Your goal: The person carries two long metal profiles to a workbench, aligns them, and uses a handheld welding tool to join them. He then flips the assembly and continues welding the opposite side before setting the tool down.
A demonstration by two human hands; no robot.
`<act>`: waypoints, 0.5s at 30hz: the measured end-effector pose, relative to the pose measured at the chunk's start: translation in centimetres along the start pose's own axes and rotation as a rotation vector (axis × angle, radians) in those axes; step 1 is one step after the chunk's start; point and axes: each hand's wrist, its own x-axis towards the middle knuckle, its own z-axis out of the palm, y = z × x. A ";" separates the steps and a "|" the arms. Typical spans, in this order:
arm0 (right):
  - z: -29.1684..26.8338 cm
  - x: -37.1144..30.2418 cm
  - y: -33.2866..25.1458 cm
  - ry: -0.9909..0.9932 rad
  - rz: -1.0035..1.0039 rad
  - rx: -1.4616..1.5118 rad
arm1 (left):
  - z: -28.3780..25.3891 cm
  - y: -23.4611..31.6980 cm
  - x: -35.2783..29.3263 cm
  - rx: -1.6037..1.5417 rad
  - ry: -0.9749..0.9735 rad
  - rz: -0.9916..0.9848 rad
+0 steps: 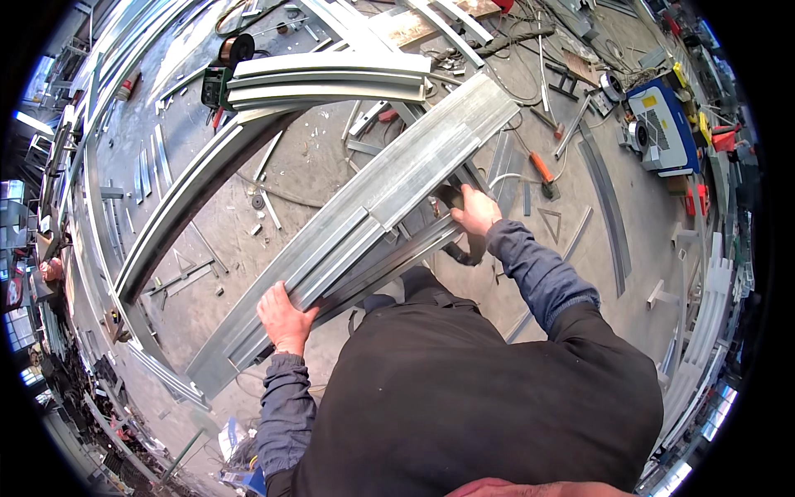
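Note:
A long, shiny metal channel profile [431, 145] lies slantwise in front of me, from the lower left to the upper right. Its broad face is flat at the far side, and stepped rails [389, 267] run along the near side. My left hand [287, 319] is closed over the lower left part of the profile, thumb apart from the fingers. Farther up on the right, my right hand [478, 211] grips the near rail by its edge, fingers curled and partly hidden. A dark curved strap or hose [472, 248] hangs just below that hand.
Curved metal profiles [330, 79] lie beyond the channel. An orange-handled tool [542, 168] rests on the concrete floor to the right, near a blue and white machine [662, 124]. A wire spool [238, 50] stands at the back left. Offcuts and cables are scattered around.

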 end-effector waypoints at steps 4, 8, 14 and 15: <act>0.1 0.9 0.2 -0.118 0.069 0.296 | 0.0 0.1 0.1 -0.007 0.002 0.007; -1.3 -0.8 -0.9 -0.412 0.344 1.249 | 0.2 0.0 -0.3 -0.007 -0.002 -0.003; -2.2 -6.0 -2.0 -0.419 0.463 1.829 | 0.1 -0.1 -0.4 -0.004 0.003 0.015; -2.1 -7.0 -2.7 -0.444 0.437 1.901 | 0.0 -0.1 -0.6 -0.008 0.001 0.017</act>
